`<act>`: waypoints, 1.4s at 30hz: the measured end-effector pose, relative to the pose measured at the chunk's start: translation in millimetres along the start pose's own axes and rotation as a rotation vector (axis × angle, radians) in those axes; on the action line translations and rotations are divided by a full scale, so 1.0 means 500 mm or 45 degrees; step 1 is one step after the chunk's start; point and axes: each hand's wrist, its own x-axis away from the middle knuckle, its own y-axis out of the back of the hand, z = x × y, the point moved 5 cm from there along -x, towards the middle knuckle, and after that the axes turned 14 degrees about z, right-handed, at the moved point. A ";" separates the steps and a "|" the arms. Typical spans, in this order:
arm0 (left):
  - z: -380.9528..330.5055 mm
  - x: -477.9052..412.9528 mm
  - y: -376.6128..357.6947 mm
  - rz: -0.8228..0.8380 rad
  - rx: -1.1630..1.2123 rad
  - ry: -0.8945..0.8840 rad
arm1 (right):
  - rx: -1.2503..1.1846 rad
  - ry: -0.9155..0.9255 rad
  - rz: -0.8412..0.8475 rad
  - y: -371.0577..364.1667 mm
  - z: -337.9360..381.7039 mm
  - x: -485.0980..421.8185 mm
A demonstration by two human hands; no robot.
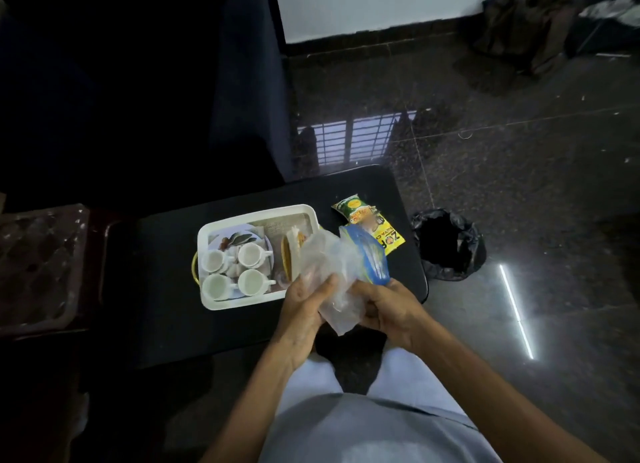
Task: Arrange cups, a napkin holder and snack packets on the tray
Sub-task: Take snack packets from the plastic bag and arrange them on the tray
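At frame centre, the left hand [304, 310] and right hand [384, 307] both gripped a clear snack bag [341, 272], probably readying it for the tray [221, 305] holding four cups [235, 268] at centre left.

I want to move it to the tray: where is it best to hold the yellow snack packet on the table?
Probably pinch the yellow snack packet by its near right corner, coming from the right. It lies flat on the black table; its far end lies under the green packet, and the held bag hides its left side.
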 end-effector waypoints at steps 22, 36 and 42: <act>0.283 -0.534 -0.357 -0.082 -1.335 0.050 | 0.622 0.417 -0.661 0.630 0.154 -0.090; 0.550 -0.909 -0.299 -0.200 -0.967 0.378 | 1.379 0.049 -0.998 0.973 0.005 -0.404; 0.616 -0.978 -0.241 -0.164 -1.120 0.418 | 1.244 -0.006 -0.955 1.022 -0.033 -0.486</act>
